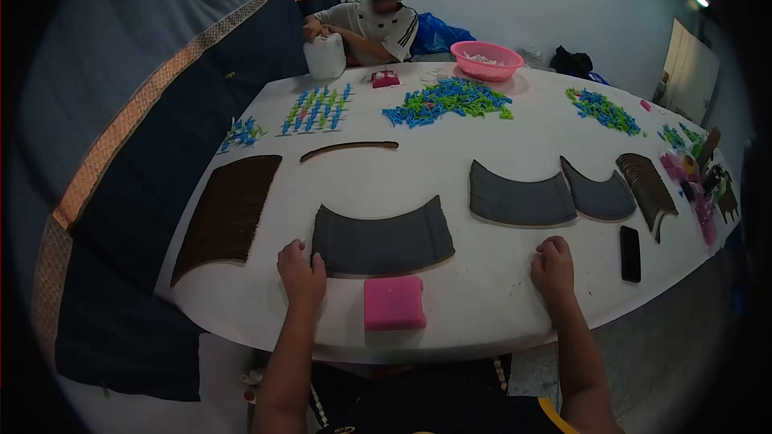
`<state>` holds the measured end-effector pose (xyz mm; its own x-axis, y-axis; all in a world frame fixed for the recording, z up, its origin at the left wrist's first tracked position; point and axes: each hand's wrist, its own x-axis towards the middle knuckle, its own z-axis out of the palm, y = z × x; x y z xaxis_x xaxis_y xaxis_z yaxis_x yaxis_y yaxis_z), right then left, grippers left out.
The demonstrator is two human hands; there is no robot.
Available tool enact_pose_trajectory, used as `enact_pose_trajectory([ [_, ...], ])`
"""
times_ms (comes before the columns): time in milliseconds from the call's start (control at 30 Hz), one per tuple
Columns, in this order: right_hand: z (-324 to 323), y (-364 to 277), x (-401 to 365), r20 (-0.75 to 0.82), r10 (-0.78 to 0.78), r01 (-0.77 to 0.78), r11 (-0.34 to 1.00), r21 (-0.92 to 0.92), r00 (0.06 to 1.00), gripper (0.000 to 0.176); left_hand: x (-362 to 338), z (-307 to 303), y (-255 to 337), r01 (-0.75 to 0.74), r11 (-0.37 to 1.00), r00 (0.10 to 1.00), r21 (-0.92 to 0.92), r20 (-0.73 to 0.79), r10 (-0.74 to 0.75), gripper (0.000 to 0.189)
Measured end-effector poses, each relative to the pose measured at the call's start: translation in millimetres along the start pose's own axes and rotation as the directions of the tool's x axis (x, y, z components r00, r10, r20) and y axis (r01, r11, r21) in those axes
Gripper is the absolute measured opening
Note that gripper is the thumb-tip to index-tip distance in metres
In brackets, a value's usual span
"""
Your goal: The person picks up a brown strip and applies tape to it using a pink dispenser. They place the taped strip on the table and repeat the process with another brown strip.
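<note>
A dark grey curved panel (pixel 384 239), made of strips set side by side, lies in front of me. My left hand (pixel 302 275) rests at its lower left corner, fingers loosely bent and thumb apart, with nothing in its grasp. My right hand (pixel 553 270) lies on the tabletop with slack, bent fingers, and no object shows in it. Between my hands, at the near edge, sits a pink box (pixel 394 303). Two more grey curved panels, a wide one (pixel 523 198) and a smaller one (pixel 599 193), lie beyond my right hand.
A brown slatted panel (pixel 229 213) lies left, a thin curved strip (pixel 348 147) farther back. Brown strips (pixel 647 186) and a phone (pixel 630 254) are right. Blue and green clips (pixel 450 102) lie in piles before a pink basin (pixel 487 61). A person (pixel 374 24) handles a white jug (pixel 325 58).
</note>
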<state>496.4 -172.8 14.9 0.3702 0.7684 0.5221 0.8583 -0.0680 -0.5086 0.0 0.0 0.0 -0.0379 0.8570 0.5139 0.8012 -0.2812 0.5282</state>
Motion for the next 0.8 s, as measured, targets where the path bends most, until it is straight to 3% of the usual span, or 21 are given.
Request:
enact_pose_trajectory([
  [800,-2,4,2,-0.033,-0.111,0.11,0.994,-0.018,0.993,0.013,3,-3,11,-0.04,0.996,0.999,0.074,-0.001,0.04,0.043],
])
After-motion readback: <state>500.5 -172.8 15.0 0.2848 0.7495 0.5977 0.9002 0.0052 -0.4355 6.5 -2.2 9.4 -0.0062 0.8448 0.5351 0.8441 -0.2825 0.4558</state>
